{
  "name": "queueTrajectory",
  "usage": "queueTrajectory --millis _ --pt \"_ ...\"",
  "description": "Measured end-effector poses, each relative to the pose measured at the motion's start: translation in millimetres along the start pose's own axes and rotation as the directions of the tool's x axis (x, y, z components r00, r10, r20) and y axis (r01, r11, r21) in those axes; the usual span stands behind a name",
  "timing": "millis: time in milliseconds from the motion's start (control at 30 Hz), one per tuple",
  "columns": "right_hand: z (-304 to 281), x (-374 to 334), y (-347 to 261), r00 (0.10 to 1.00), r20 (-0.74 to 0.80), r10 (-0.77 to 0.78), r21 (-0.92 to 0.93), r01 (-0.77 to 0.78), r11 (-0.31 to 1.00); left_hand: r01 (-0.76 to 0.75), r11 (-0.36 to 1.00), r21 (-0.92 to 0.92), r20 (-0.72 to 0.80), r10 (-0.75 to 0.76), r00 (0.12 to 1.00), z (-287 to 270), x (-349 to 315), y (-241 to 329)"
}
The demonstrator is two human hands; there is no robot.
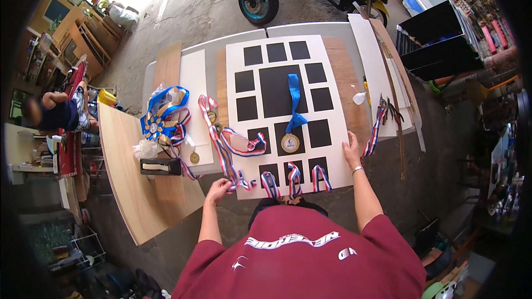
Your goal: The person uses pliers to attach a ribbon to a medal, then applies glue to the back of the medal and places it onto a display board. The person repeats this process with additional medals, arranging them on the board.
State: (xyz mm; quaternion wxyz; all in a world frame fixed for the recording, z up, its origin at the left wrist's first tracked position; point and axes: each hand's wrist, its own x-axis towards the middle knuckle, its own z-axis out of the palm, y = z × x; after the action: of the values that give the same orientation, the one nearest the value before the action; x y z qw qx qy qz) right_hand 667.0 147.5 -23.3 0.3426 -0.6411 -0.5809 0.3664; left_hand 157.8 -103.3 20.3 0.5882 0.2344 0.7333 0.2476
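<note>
A large white board with black square windows lies on the table in front of me. My left hand is beside its lower left edge, fingers closed on a red, white and blue striped medal ribbon. My right hand grips the right edge, thumb over the board. A gold medal on a folded blue ribbon lies over the middle windows. Three short striped ribbons hang across the bottom windows.
Blue-ribboned medals are piled at left by a black box. Pliers and another striped ribbon lie at right. A plywood sheet juts out at left. Motorcycles stand beyond; a person sits far left.
</note>
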Motion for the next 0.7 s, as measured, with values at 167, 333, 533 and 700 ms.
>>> queueTrajectory --millis 167,333,533,700 --pt "-2 0 5 1.0 -0.019 -0.019 -0.229 0.015 0.973 -0.032 0.835 -0.55 -0.062 -0.003 0.998 -42 -9 6" --pt "17 -24 -54 0.98 -0.12 -0.156 -0.506 0.075 0.859 -0.162 0.295 -0.942 -0.119 0.159 0.98 -46 -47 82" --pt "93 -104 -256 0.8 0.406 -0.442 0.29 0.346 0.892 -0.223 0.019 -0.975 -0.198 0.4 0.895 -8 -88 132" --pt "155 -155 -340 0.615 0.427 -0.663 0.318 0.584 0.747 -0.112 -0.118 -0.987 -0.153 0.431 0.89 30 -92 151"
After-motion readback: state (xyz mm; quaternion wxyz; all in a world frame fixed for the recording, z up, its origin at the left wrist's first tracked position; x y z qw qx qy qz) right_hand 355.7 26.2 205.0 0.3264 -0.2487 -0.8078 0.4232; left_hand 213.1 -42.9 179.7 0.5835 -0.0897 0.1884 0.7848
